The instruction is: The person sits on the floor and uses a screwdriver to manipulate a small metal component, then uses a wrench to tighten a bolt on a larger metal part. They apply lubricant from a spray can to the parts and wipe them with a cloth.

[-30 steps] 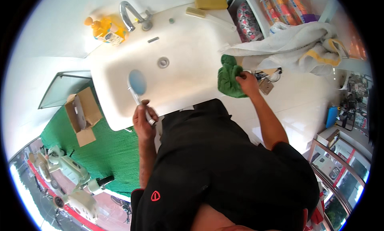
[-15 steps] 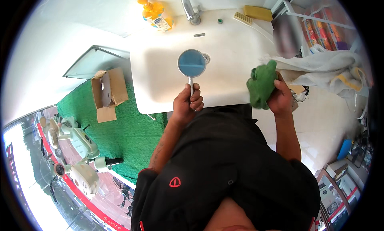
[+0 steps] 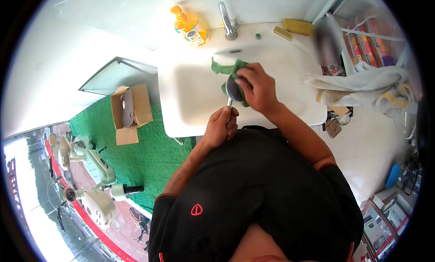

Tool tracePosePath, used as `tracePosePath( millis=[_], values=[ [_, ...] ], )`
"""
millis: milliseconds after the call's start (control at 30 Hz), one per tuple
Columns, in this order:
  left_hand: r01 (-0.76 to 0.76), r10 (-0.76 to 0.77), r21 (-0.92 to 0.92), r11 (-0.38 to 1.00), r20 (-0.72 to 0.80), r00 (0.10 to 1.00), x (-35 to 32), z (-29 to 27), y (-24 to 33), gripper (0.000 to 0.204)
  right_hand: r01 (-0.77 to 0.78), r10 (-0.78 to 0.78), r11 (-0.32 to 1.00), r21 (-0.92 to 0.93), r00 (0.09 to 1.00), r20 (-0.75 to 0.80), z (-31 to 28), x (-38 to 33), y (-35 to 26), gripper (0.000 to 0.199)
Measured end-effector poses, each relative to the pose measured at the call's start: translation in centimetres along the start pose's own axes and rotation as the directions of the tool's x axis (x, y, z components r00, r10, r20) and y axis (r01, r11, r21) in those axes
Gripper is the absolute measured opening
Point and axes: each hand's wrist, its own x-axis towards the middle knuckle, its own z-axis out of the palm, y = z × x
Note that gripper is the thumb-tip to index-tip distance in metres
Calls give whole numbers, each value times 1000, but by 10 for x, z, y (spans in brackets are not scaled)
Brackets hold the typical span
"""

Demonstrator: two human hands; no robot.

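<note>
Mirror (image 3: 232,90) handle points toward person.

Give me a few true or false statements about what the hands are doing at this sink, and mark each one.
1. The left hand grips the handle of a small round mirror. True.
2. The right hand presses a red sponge on it. False: a green cloth.
3. The work happens over the white sink. True.
4. The orange soap bottle lies in the basin. False: it stands left of the faucet.
</note>
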Motion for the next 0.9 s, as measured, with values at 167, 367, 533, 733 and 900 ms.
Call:
tracePosePath(
  millis=[167,367,533,733,900],
  values=[
    [25,-30,-61,998,-88,996,4,3,12,34,5,-8,997,81,999,42,18,16,-16,16],
    [18,-24,-57,998,-101,995,-2,7,18,33,-134,121,989,58,976,184,-15,0,11,13],
    [40,-44,-46,998,-96,994,-3,15,19,33,41,-57,991,130,991,122,1,19,-30,12],
    [77,-81,-44,996,-94,992,-8,21,21,33,-8,0,999,50,988,151,-14,24,-10,13],
    [61,-70,-113,992,-83,994,-15,8,24,33,69,-95,991,115,967,237,-11,12,-29,14]
  ],
)
